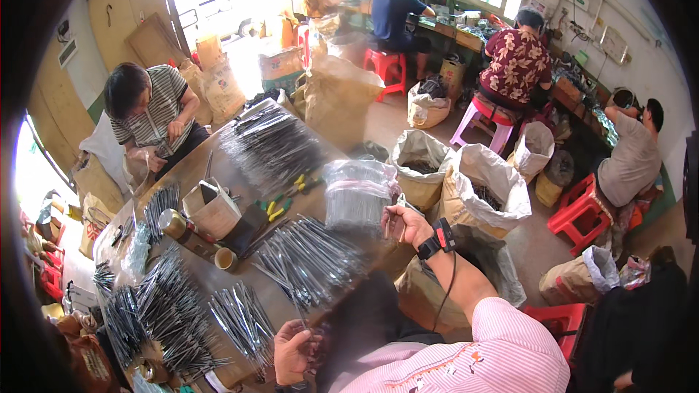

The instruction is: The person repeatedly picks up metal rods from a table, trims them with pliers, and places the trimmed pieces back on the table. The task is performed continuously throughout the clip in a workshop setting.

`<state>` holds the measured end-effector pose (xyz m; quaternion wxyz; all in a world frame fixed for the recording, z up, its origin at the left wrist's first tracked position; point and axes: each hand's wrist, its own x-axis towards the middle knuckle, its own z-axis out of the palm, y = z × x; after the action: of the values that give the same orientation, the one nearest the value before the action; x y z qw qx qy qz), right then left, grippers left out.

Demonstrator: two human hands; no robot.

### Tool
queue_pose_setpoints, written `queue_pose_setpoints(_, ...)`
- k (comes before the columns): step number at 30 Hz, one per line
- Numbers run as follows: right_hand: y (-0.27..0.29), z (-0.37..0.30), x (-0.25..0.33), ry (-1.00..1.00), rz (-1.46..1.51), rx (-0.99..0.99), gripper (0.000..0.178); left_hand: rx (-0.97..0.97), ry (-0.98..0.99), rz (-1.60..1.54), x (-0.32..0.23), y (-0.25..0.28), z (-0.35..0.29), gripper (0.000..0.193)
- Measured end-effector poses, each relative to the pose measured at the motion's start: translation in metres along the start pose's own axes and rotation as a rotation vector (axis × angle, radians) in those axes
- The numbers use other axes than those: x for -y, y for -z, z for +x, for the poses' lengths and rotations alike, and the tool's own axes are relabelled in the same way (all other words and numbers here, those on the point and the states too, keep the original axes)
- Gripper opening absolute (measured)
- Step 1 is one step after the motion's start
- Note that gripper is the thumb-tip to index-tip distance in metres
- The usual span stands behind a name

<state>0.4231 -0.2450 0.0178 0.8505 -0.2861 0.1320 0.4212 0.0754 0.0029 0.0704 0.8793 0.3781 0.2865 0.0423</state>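
My left hand [293,353] is at the table's near edge, fingers closed around what looks like a thin metal rod [301,314] that points up toward the pile. My right hand [408,225] is raised beside a plastic-wrapped bundle of thin rods [358,200], over the open sacks. Its fingers curl together, and anything inside them is too small to make out. A fanned pile of shiny metal rods [309,258] lies between my hands. A smaller pile of rods [244,324] is left of my left hand.
More rod piles [171,306] cover the table's left side, and another [269,145] its far end. A white box [211,209], tins [173,224] and yellow-green-handled pliers [277,211] stand or lie mid-table. Open sacks [484,189] crowd the right. A person [156,105] sits across; several others work behind.
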Motion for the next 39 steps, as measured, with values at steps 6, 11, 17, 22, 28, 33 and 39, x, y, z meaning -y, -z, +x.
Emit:
queue_pose_setpoints(6,-0.017,-0.035,-0.022,-0.043,-0.015,0.15,0.01,-0.007,0.005,0.038,0.002,-0.006,-0.004,0.023)
queue_pose_setpoints(11,-0.055,-0.079,-0.054,0.078,-0.311,0.07,0.015,0.008,0.0,0.065,0.008,-0.016,-0.002,0.019)
queue_pose_setpoints(17,-0.098,-0.119,-0.091,0.186,-0.745,0.17,0.02,0.137,0.0,0.102,0.012,-0.043,0.0,0.017)
queue_pose_setpoints(22,-0.111,-0.127,-0.123,0.253,-0.851,0.175,0.017,0.128,-0.096,0.25,0.017,-0.057,-0.002,0.015)
queue_pose_setpoints(28,-0.103,-0.124,-0.153,0.291,-0.923,0.219,0.017,0.089,-0.178,0.2,0.02,-0.048,0.001,0.016)
queue_pose_setpoints(33,-0.102,-0.12,-0.161,0.322,-0.884,0.193,0.015,0.027,-0.227,0.281,0.023,-0.038,0.001,0.016)
queue_pose_setpoints(39,-0.104,-0.118,-0.158,0.335,-0.849,0.154,0.013,0.039,-0.222,0.254,0.023,-0.039,-0.002,0.015)
